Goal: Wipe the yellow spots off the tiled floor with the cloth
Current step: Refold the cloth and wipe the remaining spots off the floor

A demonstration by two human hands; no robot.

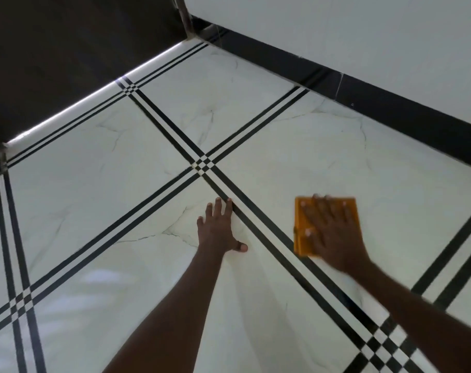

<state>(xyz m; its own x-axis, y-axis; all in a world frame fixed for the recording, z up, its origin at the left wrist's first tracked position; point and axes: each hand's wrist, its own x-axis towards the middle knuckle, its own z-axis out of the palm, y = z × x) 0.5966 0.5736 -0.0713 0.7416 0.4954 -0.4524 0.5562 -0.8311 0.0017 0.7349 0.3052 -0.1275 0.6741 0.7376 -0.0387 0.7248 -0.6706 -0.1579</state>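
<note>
While left hand (218,229) lies flat, fingers spread, right hand (334,232) presses orange cloth (300,211), fingers splayed, beside black tile stripes (272,230).

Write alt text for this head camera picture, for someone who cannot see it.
A person's right hand presses an orange cloth flat on a white tiled floor crossed by black stripes. The left hand rests spread on the tile beside it.

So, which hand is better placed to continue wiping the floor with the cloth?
The right hand. It already lies flat on the orange cloth, pressing it to the tiled floor. The left hand rests bare on the tile, apart from the cloth, across the black stripes.
</note>
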